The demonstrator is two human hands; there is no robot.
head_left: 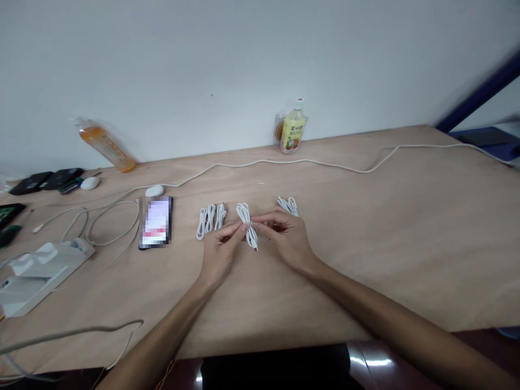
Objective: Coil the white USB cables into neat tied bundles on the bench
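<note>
Between my two hands, above the table, is a coiled white charging cable (248,226) bundled at its middle, its metal plug pointing down toward me. My left hand (222,244) pinches the bundle from the left with thumb and fingers. From the right, the fingertips of my right hand (286,233) close on the same bundle at its waist. Several more coiled white cables (210,218) lie in a row just beyond my left hand. Behind my right hand lies another white cable bundle (288,205), partly hidden by the fingers.
A phone (156,222) and a white power strip (44,273) lie at the left. An orange drink bottle (108,146) leans on the wall; a yellow-labelled bottle (293,130) stands at the back. A long white cord (260,161) crosses the table (385,244).
</note>
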